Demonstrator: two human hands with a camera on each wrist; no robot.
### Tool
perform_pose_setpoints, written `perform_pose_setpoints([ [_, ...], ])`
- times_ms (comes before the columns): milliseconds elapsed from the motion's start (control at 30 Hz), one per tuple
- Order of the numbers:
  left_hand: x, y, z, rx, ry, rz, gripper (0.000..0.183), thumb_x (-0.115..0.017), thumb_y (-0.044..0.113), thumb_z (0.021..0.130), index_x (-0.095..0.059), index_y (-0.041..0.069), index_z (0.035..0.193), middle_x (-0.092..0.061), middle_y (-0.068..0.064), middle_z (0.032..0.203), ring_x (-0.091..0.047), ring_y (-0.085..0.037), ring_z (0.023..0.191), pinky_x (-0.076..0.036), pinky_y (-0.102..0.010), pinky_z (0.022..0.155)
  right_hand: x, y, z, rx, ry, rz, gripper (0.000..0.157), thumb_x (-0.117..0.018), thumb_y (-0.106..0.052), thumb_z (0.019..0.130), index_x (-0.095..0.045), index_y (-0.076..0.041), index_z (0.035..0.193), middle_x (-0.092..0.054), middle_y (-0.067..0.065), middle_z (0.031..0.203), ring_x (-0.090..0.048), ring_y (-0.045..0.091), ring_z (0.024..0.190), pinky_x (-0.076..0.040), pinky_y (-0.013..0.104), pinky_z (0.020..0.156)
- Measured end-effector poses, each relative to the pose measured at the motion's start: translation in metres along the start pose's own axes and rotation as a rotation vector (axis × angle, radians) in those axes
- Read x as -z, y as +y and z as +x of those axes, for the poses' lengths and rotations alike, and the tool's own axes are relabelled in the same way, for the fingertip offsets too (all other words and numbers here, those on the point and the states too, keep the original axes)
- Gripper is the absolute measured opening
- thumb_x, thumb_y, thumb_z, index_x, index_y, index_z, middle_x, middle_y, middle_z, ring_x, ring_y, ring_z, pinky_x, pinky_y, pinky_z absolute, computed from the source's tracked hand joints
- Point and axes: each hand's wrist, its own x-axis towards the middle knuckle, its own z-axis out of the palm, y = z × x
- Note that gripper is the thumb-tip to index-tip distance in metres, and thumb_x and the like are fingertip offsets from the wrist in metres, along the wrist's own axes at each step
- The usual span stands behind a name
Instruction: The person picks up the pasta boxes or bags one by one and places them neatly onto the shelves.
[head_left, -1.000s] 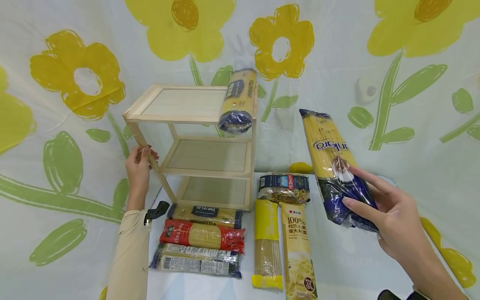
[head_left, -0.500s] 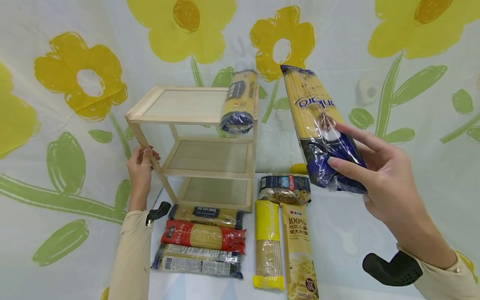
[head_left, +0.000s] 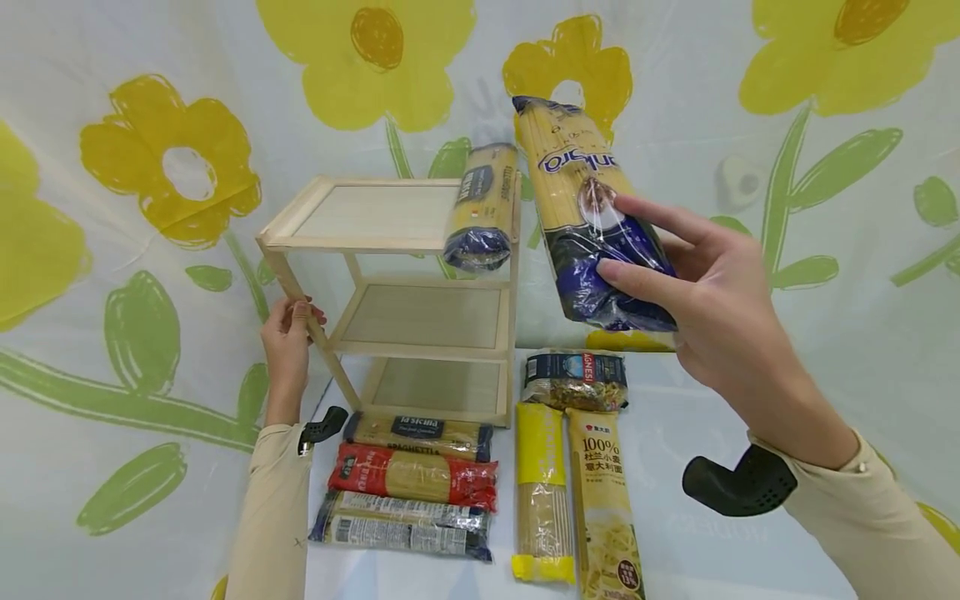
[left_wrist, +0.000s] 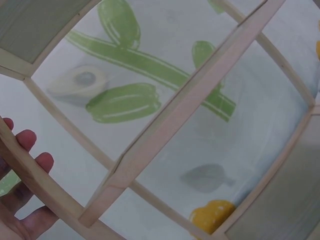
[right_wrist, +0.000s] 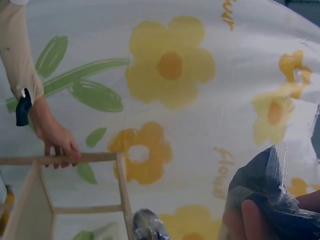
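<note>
My right hand [head_left: 720,300] grips the blue lower end of a yellow and blue spaghetti pack [head_left: 581,187], thumb on its front. The pack is tilted in the air, just right of the wooden three-tier shelf [head_left: 390,354]. In the right wrist view only the pack's crinkled blue end [right_wrist: 265,185] shows. My left hand [head_left: 288,337] holds the shelf's front left post, fingers curled round it; the left wrist view shows those fingertips [left_wrist: 44,161] behind the wood. Another spaghetti pack [head_left: 483,200] lies at the right end of the top board.
Before the shelf lie a spaghetti pack [head_left: 420,433], a red pasta pack [head_left: 412,475] and a blue-ended pack [head_left: 401,525]. Right of these are a yellow pack [head_left: 542,492], a cream pack [head_left: 606,500] and a dark Agnesi pack [head_left: 575,379]. A flower-print cloth [head_left: 660,50] hangs behind.
My right hand has carried the spaghetti pack up and left, close to the shelf's top right side. My left hand keeps its hold on the post.
</note>
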Motion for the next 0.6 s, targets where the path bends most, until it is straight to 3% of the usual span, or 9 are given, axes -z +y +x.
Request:
perform_pose_setpoints([
  [267, -0.003, 0.016, -0.007, -0.032, -0.018, 0.023, 0.019, -0.051, 0.022, 0.098, -0.063, 0.008, 0.101, -0.062, -0.016, 0.086, -0.062, -0.021, 0.077, -0.051, -0.025, 0.063, -0.028, -0.003, 0.019, 0.023, -0.016, 0.025, 0.049, -0.071, 0.007, 0.079, -0.06, -0.004, 0.126, -0.054, 0.028, 0.119, -0.063, 0.03, 0.094, -0.054, 0.034, 0.073],
  [500, 0.001, -0.001, -0.001, -0.027, -0.013, 0.0, 0.021, -0.053, 0.026, 0.097, -0.062, 0.009, 0.103, -0.063, -0.01, 0.085, -0.062, -0.019, 0.078, -0.051, -0.024, 0.064, -0.052, -0.004, 0.037, 0.027, -0.031, 0.058, 0.047, -0.069, 0.011, 0.079, -0.061, -0.002, 0.123, -0.055, 0.028, 0.114, -0.064, 0.033, 0.092, -0.055, 0.037, 0.068],
  [600, 0.0, 0.001, -0.002, -0.017, -0.008, 0.0, 0.02, -0.053, 0.026, 0.097, -0.062, 0.009, 0.102, -0.062, -0.011, 0.085, -0.061, -0.02, 0.078, -0.051, -0.025, 0.064, -0.063, -0.002, 0.046, 0.03, -0.034, 0.04, 0.047, -0.068, 0.012, 0.079, -0.06, 0.0, 0.124, -0.055, 0.028, 0.116, -0.063, 0.036, 0.096, -0.055, 0.038, 0.071],
])
